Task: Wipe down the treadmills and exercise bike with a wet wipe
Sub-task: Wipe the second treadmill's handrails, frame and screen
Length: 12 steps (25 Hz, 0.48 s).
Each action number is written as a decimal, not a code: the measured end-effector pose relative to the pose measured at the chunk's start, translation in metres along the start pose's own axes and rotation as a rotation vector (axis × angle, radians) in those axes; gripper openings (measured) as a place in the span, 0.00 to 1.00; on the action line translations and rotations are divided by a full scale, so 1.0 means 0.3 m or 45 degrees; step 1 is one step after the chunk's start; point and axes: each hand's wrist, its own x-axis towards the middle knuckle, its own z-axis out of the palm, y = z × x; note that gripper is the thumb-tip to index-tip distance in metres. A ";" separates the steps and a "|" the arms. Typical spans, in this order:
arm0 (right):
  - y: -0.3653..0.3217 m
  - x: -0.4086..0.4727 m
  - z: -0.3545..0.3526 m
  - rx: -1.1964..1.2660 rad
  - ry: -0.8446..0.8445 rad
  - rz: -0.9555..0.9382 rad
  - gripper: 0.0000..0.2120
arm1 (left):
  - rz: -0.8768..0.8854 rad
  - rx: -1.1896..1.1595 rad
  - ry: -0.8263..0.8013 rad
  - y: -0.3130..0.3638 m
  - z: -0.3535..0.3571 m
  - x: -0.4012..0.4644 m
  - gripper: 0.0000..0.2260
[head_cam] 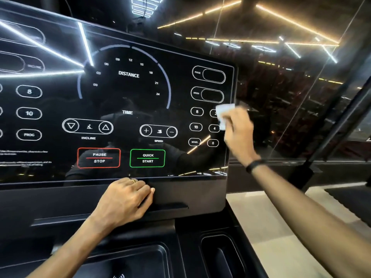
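A black glossy treadmill console (128, 97) fills the view, with printed buttons such as PAUSE STOP and QUICK START. My right hand (239, 131) holds a white wet wipe (223, 115) against the console's right edge, over the small number buttons. My left hand (126, 199) rests with curled fingers on the matte ledge just below the screen, gripping nothing that I can see. It wears a ring. A black band sits on my right wrist.
Below the console lie a black tray (140, 257) and a cup holder (220, 255). A glass wall (291, 87) with reflected ceiling lights stands behind and to the right. A dark post (329, 135) slants at right over pale floor (271, 227).
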 end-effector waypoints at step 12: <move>-0.042 0.079 -0.006 0.101 -0.197 -0.173 0.13 | -0.011 0.028 0.021 0.004 0.001 0.005 0.17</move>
